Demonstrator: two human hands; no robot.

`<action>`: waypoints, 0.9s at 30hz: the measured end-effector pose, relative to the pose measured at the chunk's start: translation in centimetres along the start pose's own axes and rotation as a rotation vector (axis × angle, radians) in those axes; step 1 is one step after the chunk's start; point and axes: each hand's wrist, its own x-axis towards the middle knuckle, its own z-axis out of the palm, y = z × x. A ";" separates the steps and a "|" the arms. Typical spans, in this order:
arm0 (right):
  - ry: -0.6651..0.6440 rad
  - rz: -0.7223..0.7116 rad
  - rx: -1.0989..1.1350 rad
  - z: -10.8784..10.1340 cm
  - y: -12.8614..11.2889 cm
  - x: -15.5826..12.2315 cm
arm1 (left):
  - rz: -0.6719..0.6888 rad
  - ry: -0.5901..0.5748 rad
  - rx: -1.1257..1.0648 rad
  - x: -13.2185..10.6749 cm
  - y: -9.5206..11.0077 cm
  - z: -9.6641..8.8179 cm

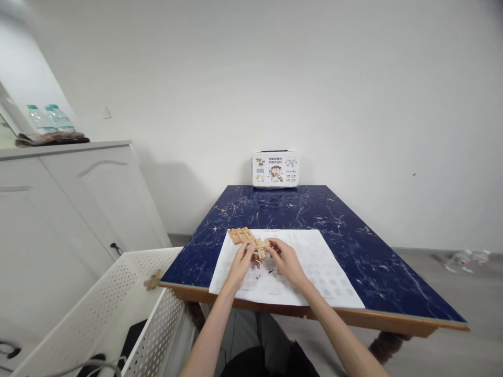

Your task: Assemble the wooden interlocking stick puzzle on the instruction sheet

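My left hand (244,262) and my right hand (285,260) meet over a white paper sheet (314,285) on the table. Between them they grip a small assembly of crossed wooden puzzle pieces (261,249), light in colour. The fingers of both hands are closed on its opposite ends. Just behind my left hand lie several notched wooden blocks (240,235), side by side at the sheet's far left corner. Two small dark marks or bits show on the paper below the assembly; I cannot tell which they are.
The blue marbled table (298,207) carries a white printed case (275,169) at its far edge, against the wall. At the left, a white perforated basket (129,272) holds a wooden cross-shaped piece (153,280) and cables. Plastic bottles (467,259) lie on the floor at right.
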 end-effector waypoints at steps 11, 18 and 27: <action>-0.021 -0.035 -0.085 0.2 0.0 -0.1 | 0.050 0.018 -0.006 0.0 0.0 -0.2; -0.010 -0.039 -0.089 0.4 0.3 -0.1 | 0.012 0.025 -0.025 0.0 -0.3 -0.3; -0.030 -0.009 -0.065 0.4 0.3 -0.1 | 0.022 0.018 -0.027 0.1 -0.2 -0.2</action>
